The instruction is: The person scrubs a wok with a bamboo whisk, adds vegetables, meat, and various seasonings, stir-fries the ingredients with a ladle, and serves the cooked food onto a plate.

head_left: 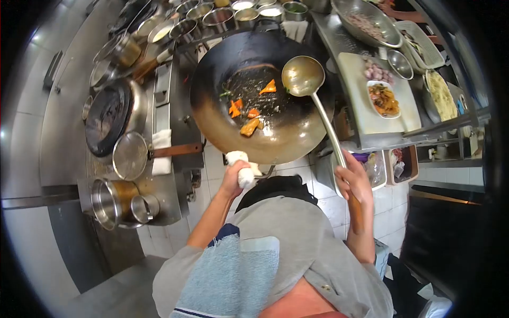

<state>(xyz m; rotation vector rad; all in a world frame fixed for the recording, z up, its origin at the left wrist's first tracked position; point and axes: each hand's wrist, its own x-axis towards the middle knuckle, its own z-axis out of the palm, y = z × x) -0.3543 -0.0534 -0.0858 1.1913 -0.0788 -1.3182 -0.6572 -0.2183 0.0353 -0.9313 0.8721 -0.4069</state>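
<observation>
My left hand (pixel 234 179) is closed round a white cloth (pixel 243 168) at the near rim of a large dark wok (pixel 212 108). Several orange pieces (pixel 249 127) and some green bits lie in the wok's oily bottom. In my right hand (pixel 354 177) is the handle of a long metal ladle (pixel 303 76). The ladle's bowl is over the right side of the wok, with yellowish liquid visible in it. Whether the bowl touches the wok I cannot tell.
Right of the wok, a cutting board (pixel 366 95) holds a white dish (pixel 383 99) of food. Metal containers (pixel 217 18) line the back. At the left are a strainer (pixel 130 156), a lidded pan (pixel 108 116) and metal pots (pixel 106 204).
</observation>
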